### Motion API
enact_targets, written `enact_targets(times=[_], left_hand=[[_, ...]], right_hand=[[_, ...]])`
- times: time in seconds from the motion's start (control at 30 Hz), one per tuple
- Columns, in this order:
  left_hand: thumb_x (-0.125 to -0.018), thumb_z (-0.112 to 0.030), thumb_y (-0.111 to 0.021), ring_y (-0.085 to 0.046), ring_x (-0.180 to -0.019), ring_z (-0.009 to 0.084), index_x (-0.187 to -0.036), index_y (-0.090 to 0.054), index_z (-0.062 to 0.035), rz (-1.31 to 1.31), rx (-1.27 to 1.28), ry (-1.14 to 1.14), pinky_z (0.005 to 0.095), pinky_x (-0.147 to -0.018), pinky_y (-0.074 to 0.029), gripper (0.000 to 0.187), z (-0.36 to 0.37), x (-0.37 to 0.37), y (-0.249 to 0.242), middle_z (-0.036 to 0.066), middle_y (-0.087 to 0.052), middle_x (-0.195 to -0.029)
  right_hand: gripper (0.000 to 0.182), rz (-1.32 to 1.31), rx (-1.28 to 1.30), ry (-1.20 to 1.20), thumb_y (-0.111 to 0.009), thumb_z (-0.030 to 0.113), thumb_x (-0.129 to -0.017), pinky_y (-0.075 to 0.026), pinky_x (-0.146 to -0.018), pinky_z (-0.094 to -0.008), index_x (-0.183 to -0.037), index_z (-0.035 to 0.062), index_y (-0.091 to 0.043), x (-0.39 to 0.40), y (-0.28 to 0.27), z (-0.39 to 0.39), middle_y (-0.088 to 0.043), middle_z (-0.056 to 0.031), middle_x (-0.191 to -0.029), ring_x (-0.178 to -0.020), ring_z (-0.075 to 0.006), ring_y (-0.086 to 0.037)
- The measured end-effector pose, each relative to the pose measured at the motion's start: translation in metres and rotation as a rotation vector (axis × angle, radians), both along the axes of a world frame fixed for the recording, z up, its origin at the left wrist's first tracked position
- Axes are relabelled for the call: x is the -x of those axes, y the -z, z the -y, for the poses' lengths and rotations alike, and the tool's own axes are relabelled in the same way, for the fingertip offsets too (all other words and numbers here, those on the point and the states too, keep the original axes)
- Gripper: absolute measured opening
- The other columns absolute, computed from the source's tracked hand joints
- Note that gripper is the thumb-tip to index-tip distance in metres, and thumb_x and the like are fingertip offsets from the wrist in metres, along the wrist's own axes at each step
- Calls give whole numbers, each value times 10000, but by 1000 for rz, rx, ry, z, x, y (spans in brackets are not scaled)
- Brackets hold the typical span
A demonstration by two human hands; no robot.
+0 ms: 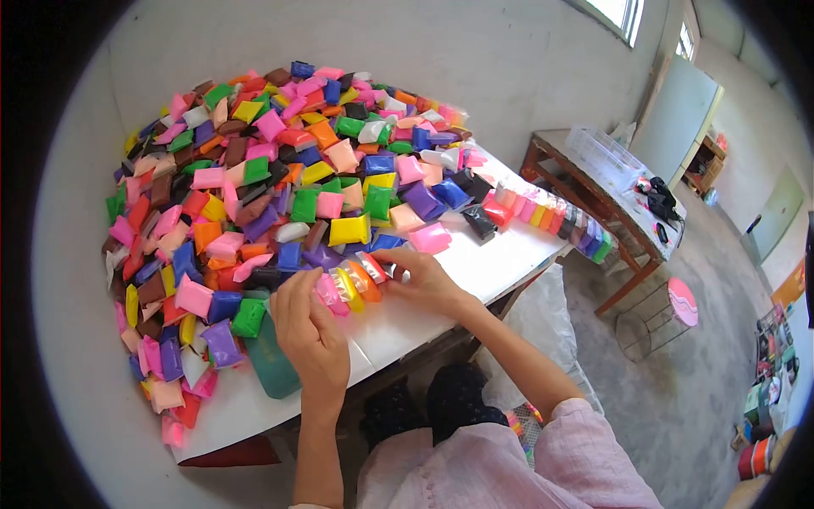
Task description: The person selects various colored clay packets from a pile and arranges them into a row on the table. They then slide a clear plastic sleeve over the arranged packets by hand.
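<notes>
Between my two hands, at the table's front edge, stands a short row of small plastic-wrapped packets (350, 285) in pink, yellow, orange and red. My left hand (309, 327) has its fingers bent against the pink end of this row. At the opposite end, my right hand (424, 280) presses thumb and fingers around the red packet. A big heap of similar soft packets (280, 170) in many colours spreads behind and to the left of my hands. Partly under the heap, by my left wrist, lies a dark green flat piece (273, 365).
A long row of packets (551, 216) lines the right end of the white table (500, 259). Beyond it, a wooden table (585, 195) carries a clear plastic basket (604, 157) and a black item (660, 199). A stool with a pink seat (681, 302) stands on the floor.
</notes>
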State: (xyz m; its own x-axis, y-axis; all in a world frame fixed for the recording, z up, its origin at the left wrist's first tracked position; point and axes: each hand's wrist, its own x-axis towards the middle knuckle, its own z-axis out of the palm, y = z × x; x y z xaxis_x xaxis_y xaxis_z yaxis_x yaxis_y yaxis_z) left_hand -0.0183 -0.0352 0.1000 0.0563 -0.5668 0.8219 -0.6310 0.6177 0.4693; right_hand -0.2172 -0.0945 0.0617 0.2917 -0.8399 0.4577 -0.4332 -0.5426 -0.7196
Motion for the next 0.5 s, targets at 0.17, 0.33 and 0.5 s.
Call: enact_targets(times=[0.17, 0.33, 0.5], left_hand=[[-919, -3, -474, -526, -1174, 354, -1183, -596, 14, 129, -60, 96, 437, -1034, -384, 291, 6, 12, -10, 192, -591, -1197], [-873, -74, -541, -471, -1268, 352, -1234, -563, -7, 455, -9, 100, 488, -1122, -297, 368, 31, 27, -7, 190, -558, -1265], [-826, -136, -600, -471, -1267, 344, -1191, -587, -15, 629, -46, 108, 562, -1144, -225, 385, 41, 27, 10, 188, -567, -1242]], right_hand=[[481, -67, 29, 20, -686, 112, -801, -512, -760, -351, -1269, 50, -593, 0, 3, 1, -675, -141, -1042, -810, -257, -623], [502, -44, 49, 11, -684, 123, -808, -509, -765, -379, -1292, 55, -569, 1, 8, 1, -663, -161, -1051, -847, -295, -632], [427, -95, 71, 13, -662, 96, -818, -508, -761, -402, -1228, 38, -560, 0, 9, -3, -646, -174, -1000, -883, -333, -636]])
